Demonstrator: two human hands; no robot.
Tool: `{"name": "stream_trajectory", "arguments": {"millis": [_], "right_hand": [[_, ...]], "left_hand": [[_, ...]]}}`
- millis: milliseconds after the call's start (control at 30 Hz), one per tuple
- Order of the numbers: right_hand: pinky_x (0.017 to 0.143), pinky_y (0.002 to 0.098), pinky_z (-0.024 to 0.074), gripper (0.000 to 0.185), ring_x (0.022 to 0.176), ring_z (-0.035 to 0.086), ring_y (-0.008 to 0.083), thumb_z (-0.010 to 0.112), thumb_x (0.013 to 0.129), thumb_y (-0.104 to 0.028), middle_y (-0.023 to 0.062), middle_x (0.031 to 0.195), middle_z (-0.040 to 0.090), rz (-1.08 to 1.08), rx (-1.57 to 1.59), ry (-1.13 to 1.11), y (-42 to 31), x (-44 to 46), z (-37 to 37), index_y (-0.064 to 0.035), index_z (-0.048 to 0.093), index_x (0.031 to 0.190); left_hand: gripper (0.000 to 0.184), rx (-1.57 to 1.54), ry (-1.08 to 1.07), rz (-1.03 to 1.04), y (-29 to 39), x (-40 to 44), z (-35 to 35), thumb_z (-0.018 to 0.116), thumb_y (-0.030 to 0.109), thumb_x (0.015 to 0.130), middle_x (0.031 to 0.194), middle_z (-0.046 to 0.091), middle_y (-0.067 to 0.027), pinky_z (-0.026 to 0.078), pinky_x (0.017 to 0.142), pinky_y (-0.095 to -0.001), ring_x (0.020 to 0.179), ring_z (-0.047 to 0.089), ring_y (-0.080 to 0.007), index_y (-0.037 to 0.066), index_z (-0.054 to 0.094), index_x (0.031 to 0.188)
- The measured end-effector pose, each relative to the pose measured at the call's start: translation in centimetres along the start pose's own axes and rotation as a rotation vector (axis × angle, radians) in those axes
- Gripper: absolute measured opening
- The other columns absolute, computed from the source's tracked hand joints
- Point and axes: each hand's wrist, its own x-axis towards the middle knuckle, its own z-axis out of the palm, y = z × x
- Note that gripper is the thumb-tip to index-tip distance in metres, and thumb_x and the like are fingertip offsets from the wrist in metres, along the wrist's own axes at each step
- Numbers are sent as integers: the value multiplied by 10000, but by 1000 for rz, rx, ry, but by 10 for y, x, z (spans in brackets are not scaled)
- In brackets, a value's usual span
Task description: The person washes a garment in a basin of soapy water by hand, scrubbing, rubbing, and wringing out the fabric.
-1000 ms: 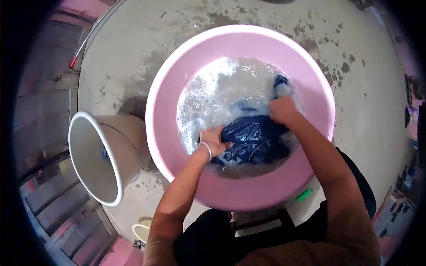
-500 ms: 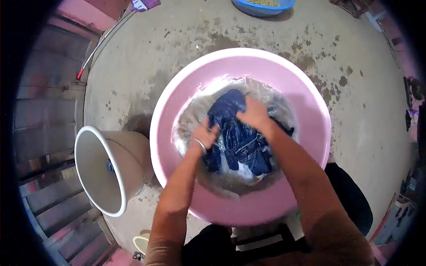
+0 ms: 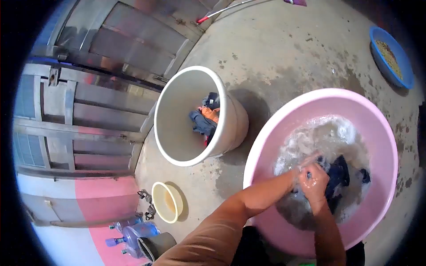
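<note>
A large pink basin (image 3: 275,137) holds cloudy, foamy water. Dark blue wet cloth (image 3: 338,177) lies partly under the surface, to the right of both hands. My right hand (image 3: 314,181) is closed in a wet fist, with a bit of dark blue cloth showing at its curled fingers. Against its far-left side is my left hand (image 3: 304,165), low over the water. Its fingers are blurred and partly covered by the right hand, so their grip does not show.
Left of the basin a cream bucket (image 3: 177,137) stands tilted in view, with dark and orange clothes (image 3: 206,117) inside. A small yellow tub (image 3: 167,202), plastic bottles (image 3: 133,235) and a grey container (image 3: 162,244) are nearer. A blue basin (image 3: 390,62) of grain is at far right.
My view has swung left, bringing the bucket's clothes and bottles into sight. My hands, formerly apart over the dark blue cloth, are now together, and the right one has closed.
</note>
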Motion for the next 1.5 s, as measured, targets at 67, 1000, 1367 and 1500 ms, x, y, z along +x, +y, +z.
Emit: {"name": "stream_trajectory", "arguments": {"millis": [67, 1000, 1367, 1500], "right_hand": [[661, 376, 471, 85, 681, 569, 334, 638, 754, -111, 166, 737, 574, 102, 69, 155, 54, -1, 9, -39, 598, 775], [762, 503, 503, 554, 845, 647, 412, 659, 794, -404, 241, 909, 662, 209, -484, -1342, -55, -132, -141, -4, 518, 1151], [857, 398, 491, 726, 945, 618, 313, 726, 702, -374, 197, 1048, 633, 107, -11, -747, 16, -135, -201, 0, 499, 1281], [850, 331, 470, 427, 913, 565, 146, 596, 835, -206, 44, 1039, 630, 401, 181, -547, -15, -48, -212, -9, 560, 1212]], "left_hand": [[432, 728, -461, -256, 60, 5, 9, 561, 351, 894, 1121, 635, -127, 438, 953, -358, 1066, 581, -212, 30, 586, 1181], [320, 1011, -970, 376, 172, -87, -4, 753, 219, 622, 1033, 538, -158, 491, 803, -408, 929, 557, -334, 70, 645, 883], [407, 434, -529, -51, 301, -73, -52, 775, 236, 728, 984, 637, -151, 480, 836, -373, 919, 614, -262, 23, 608, 1031], [409, 130, -401, -279, 341, -7, -49, 786, 225, 745, 968, 679, -75, 493, 847, -325, 941, 624, -173, 28, 616, 1061]]}}
